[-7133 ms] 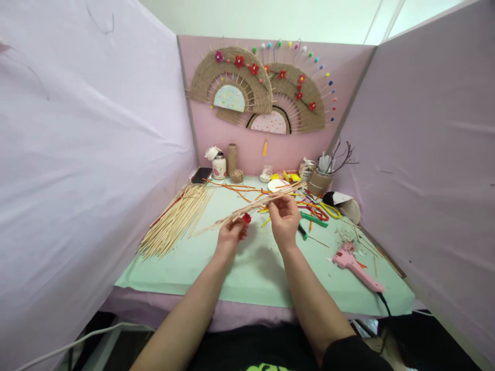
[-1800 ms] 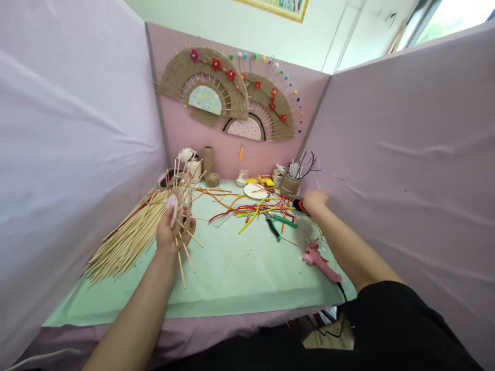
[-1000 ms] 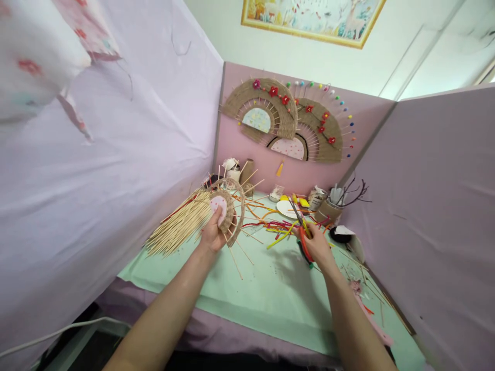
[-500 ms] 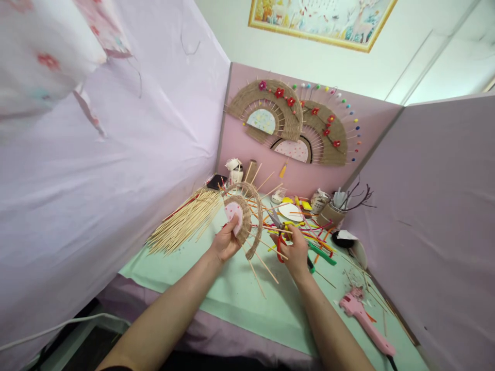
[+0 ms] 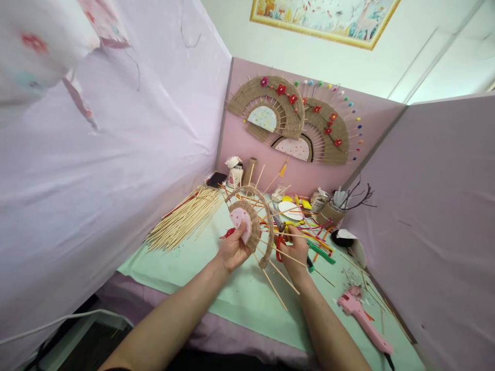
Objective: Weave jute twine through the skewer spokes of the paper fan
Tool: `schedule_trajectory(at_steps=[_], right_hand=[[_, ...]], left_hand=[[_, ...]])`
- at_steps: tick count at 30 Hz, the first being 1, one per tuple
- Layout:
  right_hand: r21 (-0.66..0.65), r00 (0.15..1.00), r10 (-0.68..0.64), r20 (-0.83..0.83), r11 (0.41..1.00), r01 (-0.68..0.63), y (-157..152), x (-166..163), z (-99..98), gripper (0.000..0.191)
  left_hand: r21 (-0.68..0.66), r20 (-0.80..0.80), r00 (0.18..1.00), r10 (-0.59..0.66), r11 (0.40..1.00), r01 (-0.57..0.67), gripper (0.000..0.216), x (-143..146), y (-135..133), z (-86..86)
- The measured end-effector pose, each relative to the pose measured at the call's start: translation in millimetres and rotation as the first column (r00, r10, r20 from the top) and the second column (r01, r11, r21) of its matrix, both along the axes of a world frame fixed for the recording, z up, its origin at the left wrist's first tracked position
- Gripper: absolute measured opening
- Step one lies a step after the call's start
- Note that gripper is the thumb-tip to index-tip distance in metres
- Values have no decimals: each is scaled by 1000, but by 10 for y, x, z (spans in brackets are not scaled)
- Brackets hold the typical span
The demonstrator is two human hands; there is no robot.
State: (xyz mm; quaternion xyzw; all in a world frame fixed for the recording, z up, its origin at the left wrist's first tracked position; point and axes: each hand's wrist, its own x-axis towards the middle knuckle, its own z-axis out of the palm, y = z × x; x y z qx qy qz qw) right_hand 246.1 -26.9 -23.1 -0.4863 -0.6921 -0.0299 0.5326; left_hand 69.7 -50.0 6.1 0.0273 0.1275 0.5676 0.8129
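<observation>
My left hand (image 5: 232,251) is closed on a half-made woven fan (image 5: 251,226): a pink centre, jute twine woven round it, and bamboo sticks fanning out. It is held upright above the green mat (image 5: 193,263). My right hand (image 5: 296,250) grips red-handled scissors (image 5: 279,226), blades pointing up, right beside the fan's protruding sticks. The two hands are close together over the mat's middle.
A pile of bamboo sticks (image 5: 185,219) lies at the left. Coloured pipe cleaners (image 5: 313,232), green pliers (image 5: 319,253) and a pink glue gun (image 5: 358,309) lie at the right. Jars, twine spools and a cup of twigs (image 5: 332,208) line the back wall under two finished fans (image 5: 294,113).
My right hand fetched the scissors from the right side and brought them to the fan. My left hand shifted the fan right and nearer to me.
</observation>
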Motion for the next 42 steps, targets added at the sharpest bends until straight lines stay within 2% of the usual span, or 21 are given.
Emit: schedule_trajectory(at_steps=[8,12,14,18,21,22,23,25,27,28,29,31,36,42], right_hand=[[-145,998,51,-38,988,-56,-82,-52,-32,28],[-210,991,112,-70,970,-124,-107,-20,-44,25],[-218,990,124,-70,966,-137,-108,31,-36,27],[-191,997,71,-40,979,-78,-120,193,43,29],[-280,986,143,-86,946,-161,-174,315,149,30],[-362,970,209,-127,900,-242,-205,347,186,29],[-452,938,291,-187,823,-346,-241,373,221,30],[-585,822,454,-344,581,-566,-328,408,284,33],[-634,693,546,-471,337,-696,-421,416,337,36],[-642,651,566,-506,257,-723,-465,410,361,37],[-649,626,576,-526,204,-733,-505,397,384,37],[-659,607,576,-547,152,-737,-567,350,428,37],[-647,566,592,-574,96,-756,-629,179,527,37],[-661,562,603,-566,75,-746,-627,99,550,41]], left_hand=[[28,36,999,14,999,-15,25,24,-38,14],[31,5,1000,9,999,-9,26,-11,-7,-16],[16,-22,1000,-12,1000,13,25,-38,4,-29],[27,0,997,-77,997,77,29,-114,29,-43],[47,92,986,-140,990,136,35,-187,63,-65],[56,134,977,-167,985,161,36,-213,73,-73],[68,176,964,-198,980,189,38,-238,80,-80],[91,239,938,-250,968,234,41,-280,79,-83],[97,273,922,-275,961,258,43,-305,56,-66],[92,283,918,-279,960,263,43,-309,37,-52],[84,291,916,-277,961,263,44,-308,17,-36],[67,295,916,-270,963,262,46,-294,-22,-12],[50,225,922,-316,949,313,47,-246,-61,-43],[69,210,930,-301,954,293,48,-242,-58,-101]])
